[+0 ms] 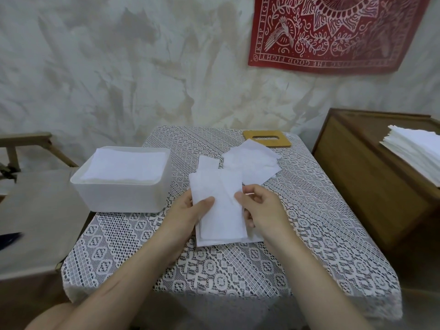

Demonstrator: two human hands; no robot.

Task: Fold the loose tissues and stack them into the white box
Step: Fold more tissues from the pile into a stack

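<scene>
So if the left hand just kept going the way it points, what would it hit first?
The left hand already grips the tissue, so that comes first. Beyond it, probably the loose tissues lying further back on the lace cloth, though depth is unclear.

Forearms extended — left grip (190, 213), right grip (262, 210), thumbs on top, pinching a tissue (223, 217)

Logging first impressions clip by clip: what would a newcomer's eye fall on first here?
The left hand and right hand hold a white folded tissue at the middle of the lace-covered table. Left of them stands the white rectangular plastic box, filled nearly to its rim with tissues; behind them lies a loose pile of white tissues. A red patterned cloth hangs on the wall, upper right.
</scene>
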